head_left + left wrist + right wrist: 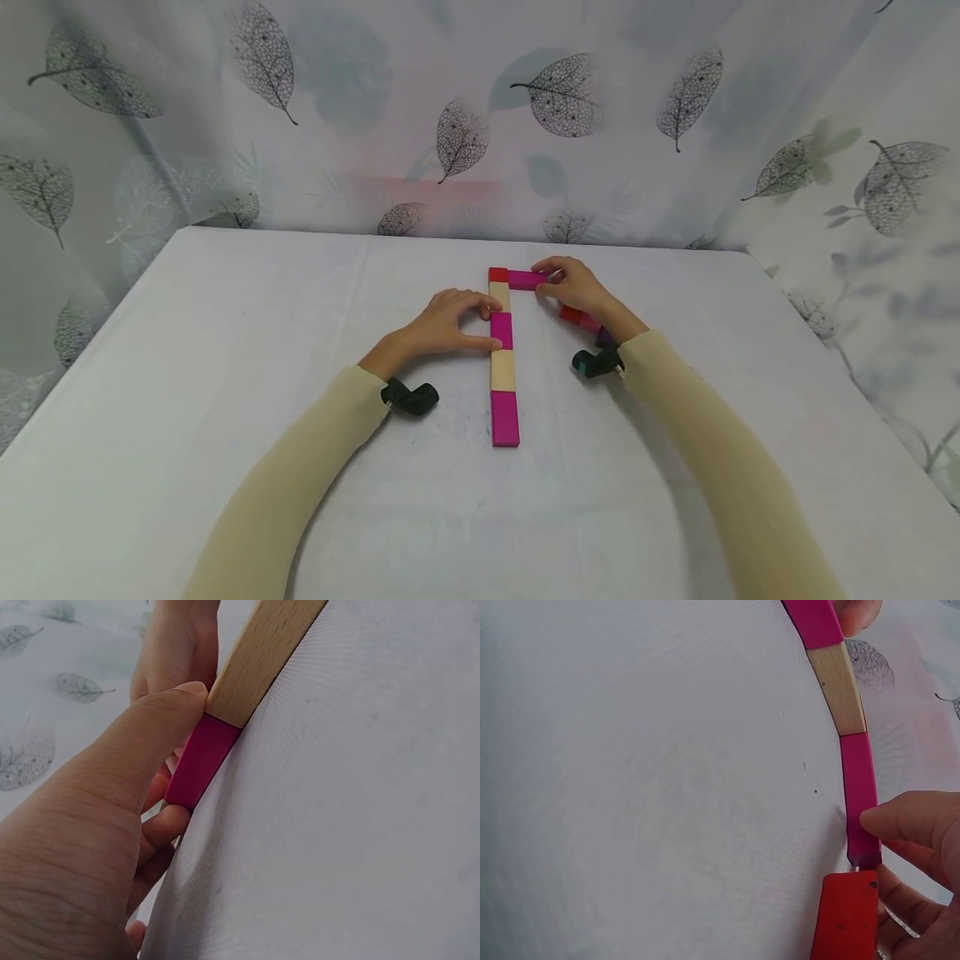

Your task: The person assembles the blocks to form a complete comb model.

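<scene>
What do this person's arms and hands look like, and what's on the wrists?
The left sleeve and right sleeve are long, plain and pale yellow. The left hand and right hand are gloveless. Each cuff has a small, rounded black device: left wrist camera, right wrist camera, the latter showing a teal patch.

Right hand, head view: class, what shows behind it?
Behind the right hand, a red block and a pink block partly show; whatever else it covers cannot be seen.
</scene>
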### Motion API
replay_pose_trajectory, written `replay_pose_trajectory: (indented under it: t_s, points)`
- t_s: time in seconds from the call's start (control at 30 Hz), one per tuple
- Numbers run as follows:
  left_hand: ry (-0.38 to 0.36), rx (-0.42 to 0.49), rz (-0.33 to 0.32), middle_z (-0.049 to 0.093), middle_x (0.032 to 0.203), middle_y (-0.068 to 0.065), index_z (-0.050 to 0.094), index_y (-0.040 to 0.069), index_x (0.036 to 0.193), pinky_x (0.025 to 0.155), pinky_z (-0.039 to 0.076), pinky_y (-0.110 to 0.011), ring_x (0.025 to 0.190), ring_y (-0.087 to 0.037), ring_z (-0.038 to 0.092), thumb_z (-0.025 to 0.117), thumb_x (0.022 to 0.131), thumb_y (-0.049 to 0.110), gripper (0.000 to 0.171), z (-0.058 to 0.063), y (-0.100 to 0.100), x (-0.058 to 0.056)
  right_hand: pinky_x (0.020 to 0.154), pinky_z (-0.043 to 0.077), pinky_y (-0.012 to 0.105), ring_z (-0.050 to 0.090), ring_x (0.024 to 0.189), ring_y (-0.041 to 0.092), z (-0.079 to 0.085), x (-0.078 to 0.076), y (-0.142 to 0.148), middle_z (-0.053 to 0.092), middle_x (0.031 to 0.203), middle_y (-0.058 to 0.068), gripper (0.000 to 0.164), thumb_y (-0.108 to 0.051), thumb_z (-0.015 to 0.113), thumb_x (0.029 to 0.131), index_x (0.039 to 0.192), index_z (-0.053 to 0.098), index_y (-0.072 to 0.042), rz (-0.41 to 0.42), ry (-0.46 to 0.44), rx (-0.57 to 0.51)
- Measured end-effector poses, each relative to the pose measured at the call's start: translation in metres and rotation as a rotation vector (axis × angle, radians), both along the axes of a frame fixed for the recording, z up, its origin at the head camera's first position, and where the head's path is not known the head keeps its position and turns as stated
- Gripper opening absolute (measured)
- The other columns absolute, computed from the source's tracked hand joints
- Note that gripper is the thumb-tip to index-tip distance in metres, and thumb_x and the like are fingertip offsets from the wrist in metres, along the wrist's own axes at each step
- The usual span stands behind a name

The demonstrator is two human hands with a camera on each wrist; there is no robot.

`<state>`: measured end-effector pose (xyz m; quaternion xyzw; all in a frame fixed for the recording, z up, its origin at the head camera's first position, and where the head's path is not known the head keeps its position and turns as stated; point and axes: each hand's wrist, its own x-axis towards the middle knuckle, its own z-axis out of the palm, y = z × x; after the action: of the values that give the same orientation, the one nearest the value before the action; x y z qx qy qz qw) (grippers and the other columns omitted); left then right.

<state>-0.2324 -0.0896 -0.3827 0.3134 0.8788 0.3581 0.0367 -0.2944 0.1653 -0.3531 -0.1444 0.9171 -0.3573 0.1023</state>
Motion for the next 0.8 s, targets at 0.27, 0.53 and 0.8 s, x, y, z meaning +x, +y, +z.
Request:
replay_pose_trajectory:
  t_s: [0.27,0.53,0.8]
  points:
    - [-0.003,-0.003,0.001,0.06,0.107,0.001,0.059,0.015,0.129,0.11,0.023,-0.045,0.109,-0.016,0.049,0.077,0.082,0.036,0.055,0.0014,0.0006,0.0013,0.092,0.043,0.041,0.049,0.11,0.032,-0.0027,-0.0014,0.001,0.054,0.127,0.02,0.039,-0.011,0.059,0.095,0.133,0.055,-0.003,0.005,0.012,-0.006]
    - [-0.008,-0.004,0.001,0.059,0.107,0.001,0.059,0.015,0.129,0.111,0.023,-0.045,0.109,-0.016,0.048,0.077,0.082,0.036,0.055,0.0012,0.001,0.0013,0.096,0.042,0.044,0.049,0.112,0.032,-0.001,-0.0007,0.0019,0.053,0.128,0.02,0.041,-0.012,0.061,0.094,0.134,0.055,-0.004,-0.003,-0.012,-0.013]
    - [0.005,-0.004,0.0,0.059,0.106,0.001,0.059,0.015,0.128,0.11,0.024,-0.045,0.109,-0.017,0.048,0.078,0.081,0.037,0.055,-0.0005,0.0,-0.0005,0.103,0.04,0.049,0.048,0.118,0.035,0.0029,0.0011,0.0021,0.052,0.131,0.021,0.046,-0.012,0.062,0.093,0.136,0.051,-0.002,-0.008,-0.028,-0.018]
